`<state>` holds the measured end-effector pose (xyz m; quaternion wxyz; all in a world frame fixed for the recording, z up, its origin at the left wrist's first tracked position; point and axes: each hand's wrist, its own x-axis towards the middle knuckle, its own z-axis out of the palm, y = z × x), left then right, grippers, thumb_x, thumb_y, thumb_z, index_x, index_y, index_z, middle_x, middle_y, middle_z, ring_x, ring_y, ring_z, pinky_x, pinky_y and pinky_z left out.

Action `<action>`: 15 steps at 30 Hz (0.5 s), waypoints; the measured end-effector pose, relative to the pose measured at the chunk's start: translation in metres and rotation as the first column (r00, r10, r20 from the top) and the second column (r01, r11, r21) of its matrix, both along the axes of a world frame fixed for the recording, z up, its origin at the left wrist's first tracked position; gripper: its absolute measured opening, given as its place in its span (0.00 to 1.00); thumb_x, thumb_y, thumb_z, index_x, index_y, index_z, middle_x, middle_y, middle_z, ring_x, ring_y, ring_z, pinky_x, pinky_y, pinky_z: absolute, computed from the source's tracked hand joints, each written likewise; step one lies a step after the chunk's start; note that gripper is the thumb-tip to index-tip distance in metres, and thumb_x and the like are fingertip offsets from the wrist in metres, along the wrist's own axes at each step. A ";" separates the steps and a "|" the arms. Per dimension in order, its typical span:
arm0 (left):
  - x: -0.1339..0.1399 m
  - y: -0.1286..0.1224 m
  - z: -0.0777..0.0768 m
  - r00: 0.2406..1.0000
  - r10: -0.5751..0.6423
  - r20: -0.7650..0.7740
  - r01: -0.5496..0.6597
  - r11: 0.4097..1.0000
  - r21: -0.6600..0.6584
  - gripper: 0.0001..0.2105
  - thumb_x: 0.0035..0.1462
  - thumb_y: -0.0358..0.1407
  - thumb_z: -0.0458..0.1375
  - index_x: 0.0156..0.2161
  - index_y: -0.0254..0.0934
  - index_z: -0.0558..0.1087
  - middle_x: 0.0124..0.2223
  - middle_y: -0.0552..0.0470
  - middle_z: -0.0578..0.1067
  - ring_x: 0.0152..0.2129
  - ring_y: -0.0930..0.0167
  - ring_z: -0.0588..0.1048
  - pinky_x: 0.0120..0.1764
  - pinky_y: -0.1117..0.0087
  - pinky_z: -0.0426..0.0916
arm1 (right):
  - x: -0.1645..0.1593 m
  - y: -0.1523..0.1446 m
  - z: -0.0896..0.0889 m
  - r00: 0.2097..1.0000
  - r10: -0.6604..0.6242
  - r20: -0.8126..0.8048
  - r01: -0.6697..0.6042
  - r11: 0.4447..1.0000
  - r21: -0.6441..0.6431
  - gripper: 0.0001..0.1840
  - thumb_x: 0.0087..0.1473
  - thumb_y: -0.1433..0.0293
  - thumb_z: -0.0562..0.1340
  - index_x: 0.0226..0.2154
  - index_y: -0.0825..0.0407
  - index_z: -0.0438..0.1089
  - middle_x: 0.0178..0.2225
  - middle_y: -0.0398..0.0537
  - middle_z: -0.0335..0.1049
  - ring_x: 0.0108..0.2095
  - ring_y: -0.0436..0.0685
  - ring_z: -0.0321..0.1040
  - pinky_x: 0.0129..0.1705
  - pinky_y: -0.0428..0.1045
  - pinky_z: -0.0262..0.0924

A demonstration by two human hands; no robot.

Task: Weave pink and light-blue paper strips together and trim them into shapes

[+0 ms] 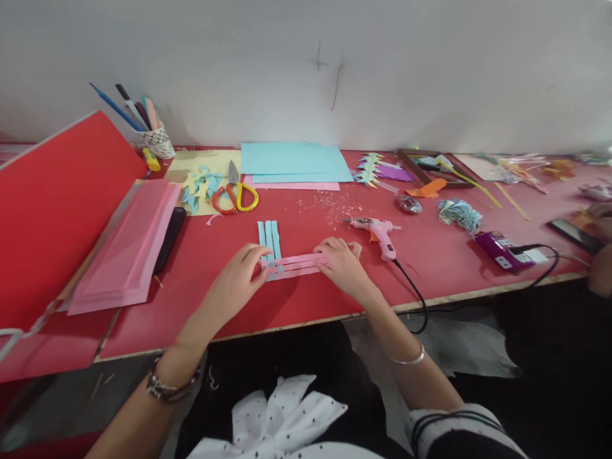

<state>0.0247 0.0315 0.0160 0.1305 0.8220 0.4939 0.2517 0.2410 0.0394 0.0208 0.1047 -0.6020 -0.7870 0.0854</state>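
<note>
Pink paper strips (299,263) lie side by side on the red table, crossing light blue paper strips (270,236) in a small weave at their left end. The fingers of my left hand (243,275) pinch the woven corner from the left. My right hand (342,264) is closed over the right end of the pink strips, with its fingertips partly hidden. To the right of that hand lies a pink glue gun (377,234), its black cord hanging over the table's front edge.
Scissors (234,191) lie beside blue paper scraps on a yellow sheet. Light blue sheets (291,162) rest along the wall. Pink sheets (122,245) and a red board (62,217) occupy the left. A purple power strip (502,252) sits at right, near another person's hand (602,223).
</note>
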 end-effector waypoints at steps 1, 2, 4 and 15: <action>0.000 0.004 0.002 1.000 -0.018 -0.018 0.018 0.999 -0.038 0.11 0.55 0.30 0.46 0.44 0.36 0.63 0.41 0.47 0.69 0.38 0.69 0.71 0.41 0.67 0.66 | -0.001 0.001 0.002 1.000 0.005 -0.002 -0.005 1.000 -0.017 0.09 0.50 0.74 0.54 0.34 0.51 0.68 0.40 0.49 0.67 0.41 0.57 0.60 0.43 0.55 0.41; 0.000 0.008 0.003 0.998 -0.040 -0.042 0.036 0.996 -0.076 0.11 0.55 0.30 0.46 0.44 0.36 0.63 0.42 0.47 0.68 0.38 0.68 0.70 0.40 0.67 0.66 | -0.002 0.002 0.003 1.000 0.006 -0.010 -0.006 1.000 -0.026 0.09 0.50 0.75 0.54 0.33 0.52 0.68 0.39 0.48 0.67 0.41 0.57 0.60 0.43 0.55 0.41; 0.000 0.015 0.004 0.992 -0.085 -0.092 0.072 0.987 -0.144 0.12 0.55 0.33 0.47 0.45 0.35 0.64 0.43 0.46 0.68 0.39 0.67 0.70 0.39 0.66 0.67 | -0.003 0.004 0.003 1.000 0.002 -0.023 -0.003 1.000 -0.024 0.09 0.50 0.76 0.53 0.31 0.51 0.68 0.37 0.47 0.68 0.40 0.56 0.60 0.44 0.56 0.39; 0.002 0.013 0.007 0.987 -0.124 -0.104 0.087 0.947 -0.311 0.10 0.55 0.35 0.48 0.41 0.35 0.67 0.41 0.47 0.68 0.34 0.70 0.72 0.36 0.69 0.67 | -0.008 0.011 0.002 0.997 0.010 -0.075 -0.010 1.000 0.002 0.05 0.49 0.74 0.57 0.25 0.52 0.68 0.29 0.44 0.69 0.35 0.54 0.62 0.42 0.55 0.39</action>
